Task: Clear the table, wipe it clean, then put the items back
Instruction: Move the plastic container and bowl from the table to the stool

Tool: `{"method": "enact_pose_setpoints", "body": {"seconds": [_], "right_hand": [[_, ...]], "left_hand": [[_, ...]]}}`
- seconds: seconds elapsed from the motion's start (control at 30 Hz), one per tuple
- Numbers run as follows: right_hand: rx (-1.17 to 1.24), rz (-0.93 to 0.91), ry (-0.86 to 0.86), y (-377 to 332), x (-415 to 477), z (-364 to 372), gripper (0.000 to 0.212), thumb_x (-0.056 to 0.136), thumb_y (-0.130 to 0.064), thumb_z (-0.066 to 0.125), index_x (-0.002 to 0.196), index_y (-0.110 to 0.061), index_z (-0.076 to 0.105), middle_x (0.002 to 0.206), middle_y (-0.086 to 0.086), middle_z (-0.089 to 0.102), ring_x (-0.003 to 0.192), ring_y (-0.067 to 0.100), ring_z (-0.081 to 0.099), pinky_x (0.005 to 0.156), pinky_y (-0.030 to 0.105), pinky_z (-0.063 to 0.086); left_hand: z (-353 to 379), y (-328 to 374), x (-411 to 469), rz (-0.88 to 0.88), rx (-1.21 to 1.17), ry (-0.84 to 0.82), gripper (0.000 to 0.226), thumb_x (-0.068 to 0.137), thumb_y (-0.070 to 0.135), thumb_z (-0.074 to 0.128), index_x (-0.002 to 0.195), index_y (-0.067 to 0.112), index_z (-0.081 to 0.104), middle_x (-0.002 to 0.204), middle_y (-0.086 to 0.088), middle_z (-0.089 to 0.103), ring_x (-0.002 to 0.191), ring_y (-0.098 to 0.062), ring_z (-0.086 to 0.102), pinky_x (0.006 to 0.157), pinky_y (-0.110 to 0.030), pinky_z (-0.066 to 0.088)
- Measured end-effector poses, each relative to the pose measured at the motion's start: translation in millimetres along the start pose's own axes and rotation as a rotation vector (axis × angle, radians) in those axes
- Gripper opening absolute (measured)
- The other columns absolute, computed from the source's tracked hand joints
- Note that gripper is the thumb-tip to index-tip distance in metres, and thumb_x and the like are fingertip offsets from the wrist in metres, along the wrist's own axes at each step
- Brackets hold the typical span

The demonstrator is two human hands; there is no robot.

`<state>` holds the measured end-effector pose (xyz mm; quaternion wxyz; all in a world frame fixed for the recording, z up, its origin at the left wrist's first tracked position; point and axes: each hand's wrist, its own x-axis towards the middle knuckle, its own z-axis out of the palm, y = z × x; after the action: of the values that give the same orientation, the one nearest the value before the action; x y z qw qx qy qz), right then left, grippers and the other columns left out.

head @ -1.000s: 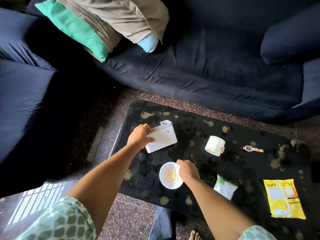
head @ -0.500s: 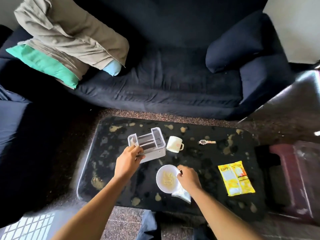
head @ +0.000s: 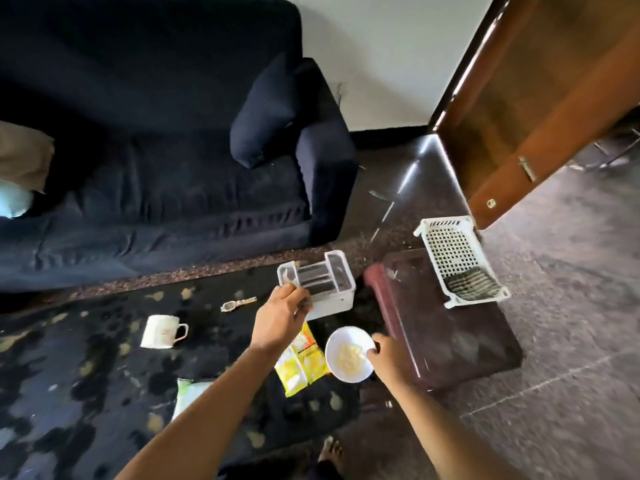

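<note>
Clearing step. Bowl (head: 349,355), pinched at its rim by our right grip (head: 388,356), and tray (head: 318,287), clasped by our left grip (head: 278,318), hang over the right end of the tabletop (head: 104,344); next, we judge, both need setting level on the stool (head: 450,337), beside the basket (head: 457,261).

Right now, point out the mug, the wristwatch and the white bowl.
mug (head: 161,336): head view, on its white side.
wristwatch (head: 228,306): head view, on its dial.
white bowl (head: 333,351): head view, on its bare left inner wall.
</note>
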<state>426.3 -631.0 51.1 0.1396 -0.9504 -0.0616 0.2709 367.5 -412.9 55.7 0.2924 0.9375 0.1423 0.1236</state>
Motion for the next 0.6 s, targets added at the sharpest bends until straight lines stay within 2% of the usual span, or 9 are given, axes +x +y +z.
{"method": "enact_pose_setpoints", "body": {"seconds": [0.07,0.17,0.27,0.3,0.33,0.47,0.6], "right_hand": [[0.072,0.040,0.015,28,12,-15,0.033,0.088,-0.016,0.055,0.119,-0.007,0.061,0.118,0.013,0.065,0.110,0.029,0.058,0.087,0.035,0.046],[0.153,0.124,0.026,70,34,-31,0.028,0.086,-0.014,0.057,0.111,-0.004,0.064,0.111,0.015,0.067,0.104,0.029,0.060,0.077,0.030,0.044],[0.210,0.171,0.096,102,59,-39,0.010,0.083,-0.009,0.058,0.087,-0.004,0.065,0.100,0.020,0.068,0.091,0.032,0.061,0.066,0.031,0.036],[0.232,0.190,0.109,113,70,-40,0.008,0.083,-0.007,0.057,0.076,-0.008,0.061,0.098,0.021,0.068,0.084,0.031,0.058,0.063,0.031,0.034],[0.242,0.211,0.121,121,79,-40,0.016,0.083,-0.007,0.056,0.068,-0.012,0.055,0.097,0.022,0.068,0.078,0.029,0.055,0.061,0.030,0.031],[0.256,0.256,0.138,149,120,-44,0.006,0.084,-0.009,0.055,0.080,-0.007,0.060,0.094,0.018,0.068,0.089,0.035,0.060,0.061,0.030,0.029],[0.341,0.298,0.180,167,147,-43,0.010,0.082,-0.009,0.056,0.081,-0.001,0.062,0.086,0.017,0.070,0.082,0.036,0.064,0.066,0.038,0.046]], "left_hand": [[28,32,26,0.038,-0.017,-0.053,0.012,0.081,0.021,0.068,0.091,0.023,0.062,0.090,0.006,0.058,0.087,-0.017,0.050,0.056,-0.032,0.049],[74,72,62,0.087,-0.020,-0.133,0.013,0.085,0.020,0.062,0.097,0.019,0.065,0.097,0.003,0.058,0.097,-0.019,0.051,0.064,-0.032,0.046],[117,97,95,0.125,-0.013,-0.203,0.018,0.087,0.016,0.056,0.104,0.017,0.063,0.103,0.000,0.056,0.103,-0.021,0.049,0.070,-0.035,0.048],[133,103,107,0.130,-0.003,-0.223,0.019,0.088,0.016,0.054,0.105,0.017,0.062,0.105,0.000,0.056,0.104,-0.020,0.049,0.070,-0.036,0.048],[145,108,117,0.132,0.001,-0.234,0.019,0.089,0.015,0.052,0.105,0.017,0.062,0.106,0.000,0.056,0.104,-0.020,0.048,0.070,-0.036,0.048],[195,125,149,0.142,0.009,-0.243,0.017,0.088,0.011,0.052,0.102,0.014,0.061,0.103,-0.002,0.056,0.103,-0.022,0.050,0.069,-0.038,0.051],[225,130,167,0.121,0.032,-0.265,0.015,0.090,0.012,0.050,0.101,0.012,0.061,0.102,-0.004,0.056,0.103,-0.024,0.051,0.068,-0.039,0.051]]}}
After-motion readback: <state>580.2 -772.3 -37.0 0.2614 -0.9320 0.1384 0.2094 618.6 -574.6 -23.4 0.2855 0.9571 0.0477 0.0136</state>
